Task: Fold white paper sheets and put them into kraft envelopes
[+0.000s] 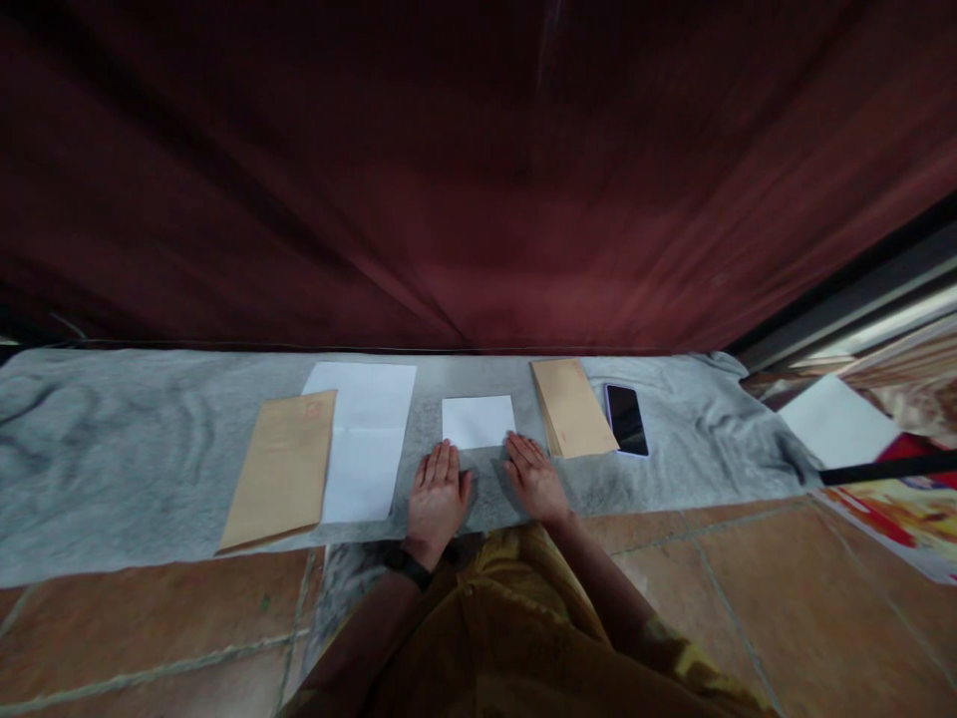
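A small white sheet of paper, perhaps folded, lies flat on a grey cloth in front of me. My left hand rests palm down with its fingers stretched out, the fingertips by the paper's near left corner. At the near right corner my right hand also lies flat, fingers extended and touching or almost touching the edge. Neither hand holds anything. To the left, a large brown envelope partly covers white sheets of paper. On the right is a stack of smaller brown envelopes.
A phone with a dark screen lies beside the smaller envelopes. Behind the cloth-covered surface hangs a dark red curtain. Brown floor tiles show at the near side. Further right are a white sheet and a colourful printed item.
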Action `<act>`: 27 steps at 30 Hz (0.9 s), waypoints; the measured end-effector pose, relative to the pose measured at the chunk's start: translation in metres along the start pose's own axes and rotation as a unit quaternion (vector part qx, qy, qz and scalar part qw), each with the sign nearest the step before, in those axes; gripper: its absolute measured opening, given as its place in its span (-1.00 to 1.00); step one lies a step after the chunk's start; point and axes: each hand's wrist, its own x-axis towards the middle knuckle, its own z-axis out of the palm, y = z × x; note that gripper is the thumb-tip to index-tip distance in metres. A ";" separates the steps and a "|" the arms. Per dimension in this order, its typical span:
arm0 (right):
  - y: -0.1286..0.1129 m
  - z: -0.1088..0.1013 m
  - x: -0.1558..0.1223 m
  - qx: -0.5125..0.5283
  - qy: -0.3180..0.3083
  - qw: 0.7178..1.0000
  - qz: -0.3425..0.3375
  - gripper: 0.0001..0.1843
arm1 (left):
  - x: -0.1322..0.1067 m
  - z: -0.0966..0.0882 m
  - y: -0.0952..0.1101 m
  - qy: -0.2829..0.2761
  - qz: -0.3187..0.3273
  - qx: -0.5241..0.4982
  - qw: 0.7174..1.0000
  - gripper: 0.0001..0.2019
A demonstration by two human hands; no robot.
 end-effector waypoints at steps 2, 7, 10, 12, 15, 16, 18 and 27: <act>0.000 0.000 0.000 0.002 0.001 1.000 0.002 -0.51 | 0.002 0.000 0.003 -0.004 0.003 0.006 1.000 -0.49; -0.004 -0.003 0.003 0.002 0.001 1.000 0.012 -0.51 | 0.012 0.003 0.015 -0.054 0.080 -0.015 0.995 -0.51; -0.012 -0.003 0.010 0.014 -0.006 1.000 0.005 -0.51 | 0.016 0.006 0.020 -0.066 0.089 -0.015 0.994 -0.50; -0.020 0.000 0.015 0.030 -0.015 0.999 -0.011 -0.51 | 0.017 0.007 0.021 -0.068 0.091 -0.009 0.993 -0.49; -0.031 0.007 0.020 0.050 -0.027 0.998 -0.029 -0.49 | 0.017 0.006 0.019 -0.073 0.090 0.001 0.993 -0.48; -0.033 0.009 0.021 0.053 -0.029 0.998 -0.032 -0.48 | 0.017 0.005 0.018 -0.075 0.089 0.003 0.993 -0.47; -0.035 0.012 0.021 0.052 -0.033 0.998 -0.033 -0.48 | 0.015 0.002 0.016 -0.077 0.083 0.005 0.994 -0.48; -0.020 0.003 0.010 0.025 -0.019 0.999 -0.016 -0.50 | 0.003 -0.005 -0.002 -0.047 0.036 0.001 0.998 -0.44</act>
